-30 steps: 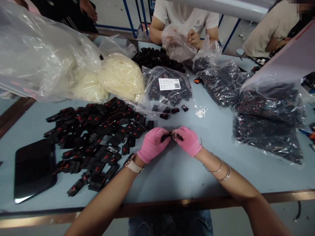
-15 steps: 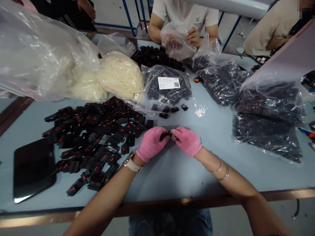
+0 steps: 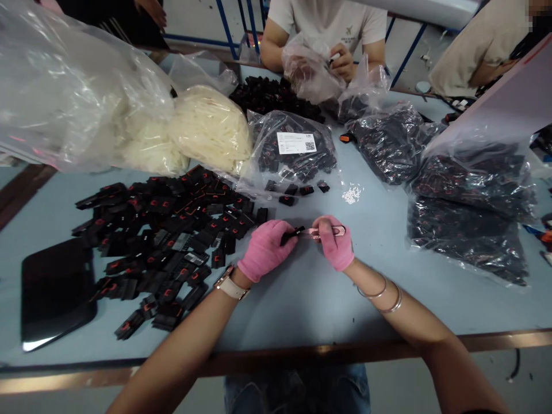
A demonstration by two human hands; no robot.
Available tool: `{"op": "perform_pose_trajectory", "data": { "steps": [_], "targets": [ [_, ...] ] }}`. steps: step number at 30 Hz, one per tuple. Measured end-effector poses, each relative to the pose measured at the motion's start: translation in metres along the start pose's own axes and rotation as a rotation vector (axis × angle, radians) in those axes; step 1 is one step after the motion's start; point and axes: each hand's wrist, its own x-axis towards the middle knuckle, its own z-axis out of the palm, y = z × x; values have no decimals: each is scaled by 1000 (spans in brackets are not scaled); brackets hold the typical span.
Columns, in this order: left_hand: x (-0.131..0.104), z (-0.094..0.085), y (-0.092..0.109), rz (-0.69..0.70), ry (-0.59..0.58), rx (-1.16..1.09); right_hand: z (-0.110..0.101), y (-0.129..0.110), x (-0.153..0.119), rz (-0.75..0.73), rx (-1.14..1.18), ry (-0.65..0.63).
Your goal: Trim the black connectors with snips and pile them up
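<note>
My left hand pinches a black part; my right hand is closed around a metal tool.

The left hand covers much of the black piece, and fingers of the right hand hide the middle of the metal tool; whether its tip touches the piece is too small to tell. The small print on the label is unreadable. At top centre, the frame cuts off a person's head; the left edge crops the big clear bag
</note>
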Motion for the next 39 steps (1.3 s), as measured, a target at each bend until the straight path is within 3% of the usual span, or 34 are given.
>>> {"op": "perform_pose_trajectory", "data": {
  "steps": [13,26,33,39],
  "targets": [
    [-1,0,1,-5,5,3,1,4,-2,-192,-107,-43],
    [0,2,-1,-24,15,-14,8,2,-1,-190,-288,-136],
    [0,4,-1,-21,21,-10,7,8,-3,-196,-200,-24],
    [0,3,0,-23,14,-16,10,9,-1,-147,-206,-61]
  ]
}}
